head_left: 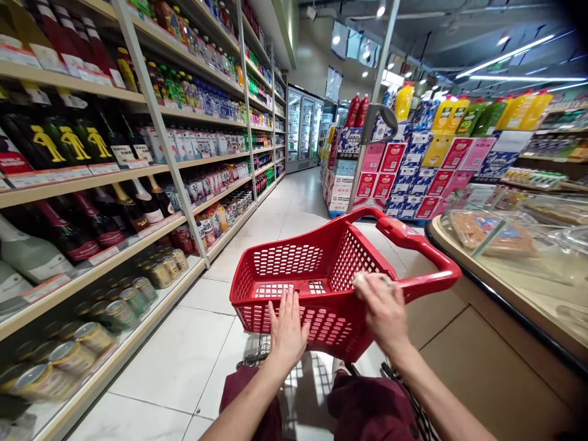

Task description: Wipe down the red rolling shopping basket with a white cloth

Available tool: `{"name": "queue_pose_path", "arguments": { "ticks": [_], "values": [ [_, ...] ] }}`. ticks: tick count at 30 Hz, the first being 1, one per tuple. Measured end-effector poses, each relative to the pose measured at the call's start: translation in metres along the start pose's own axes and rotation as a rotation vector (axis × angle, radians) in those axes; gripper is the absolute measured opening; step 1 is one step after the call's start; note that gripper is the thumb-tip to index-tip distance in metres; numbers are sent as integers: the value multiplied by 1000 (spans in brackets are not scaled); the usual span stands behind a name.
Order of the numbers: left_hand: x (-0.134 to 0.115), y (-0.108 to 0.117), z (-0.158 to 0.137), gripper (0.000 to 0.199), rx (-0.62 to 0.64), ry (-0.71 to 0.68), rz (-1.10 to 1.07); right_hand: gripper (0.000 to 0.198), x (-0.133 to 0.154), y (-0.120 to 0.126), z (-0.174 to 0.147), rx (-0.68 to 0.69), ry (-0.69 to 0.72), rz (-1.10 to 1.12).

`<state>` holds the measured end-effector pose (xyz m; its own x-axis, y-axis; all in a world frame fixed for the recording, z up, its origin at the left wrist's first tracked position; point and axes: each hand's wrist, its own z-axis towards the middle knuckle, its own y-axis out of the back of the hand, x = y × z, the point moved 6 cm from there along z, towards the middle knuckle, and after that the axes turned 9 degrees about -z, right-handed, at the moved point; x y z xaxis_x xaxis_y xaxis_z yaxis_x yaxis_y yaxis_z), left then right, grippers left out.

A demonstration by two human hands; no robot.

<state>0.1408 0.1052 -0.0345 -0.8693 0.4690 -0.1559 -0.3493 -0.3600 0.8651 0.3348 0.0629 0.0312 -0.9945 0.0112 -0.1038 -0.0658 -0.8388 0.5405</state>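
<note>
A red plastic shopping cart (294, 299) stands sideways right in front of me, its perforated basket showing nothing inside. My left hand (288, 327) lies flat against the near side of the basket, fingers stretched out and reaching the rim. A whitish crumpled cloth (367, 280) is under the fingers of my right hand (384, 309), at the basket's top corner near the handle. The red push handle (427, 260) curves away to the right of that hand. Part of the cloth is hidden by my fingers.
Shelves of bottles and cans (151, 162) line the left side. On the right is a counter with a dark edge (487, 294) and packaged food. Stacked drink cartons (404, 174) stand beyond the cart, by a metal post (367, 141). Pale floor tiles (160, 343) run along the aisle.
</note>
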Motion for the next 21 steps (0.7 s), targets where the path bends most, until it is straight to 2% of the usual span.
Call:
{"name": "queue_pose_path", "arguments": {
  "ticks": [3, 5, 9, 15, 19, 21],
  "values": [
    [0, 1, 0, 61, 12, -8, 8, 42, 38, -9, -1, 65, 97, 135],
    [0, 2, -1, 61, 26, -23, 7, 41, 36, -9, 1, 51, 55, 131],
    [1, 1, -3, 62, 35, -27, -13, 41, 9, -4, 1, -10, -85, 19],
    [6, 1, -6, 63, 8, -36, -2, 39, 50, -10, -2, 58, 67, 174],
    [14, 4, -8, 64, -14, 27, 26, 37, 20, -8, 2, 33, -63, 56],
    [15, 4, -9, 65, -20, 25, 31, 36, 18, -8, 1, 17, -84, 28]
  ]
}}
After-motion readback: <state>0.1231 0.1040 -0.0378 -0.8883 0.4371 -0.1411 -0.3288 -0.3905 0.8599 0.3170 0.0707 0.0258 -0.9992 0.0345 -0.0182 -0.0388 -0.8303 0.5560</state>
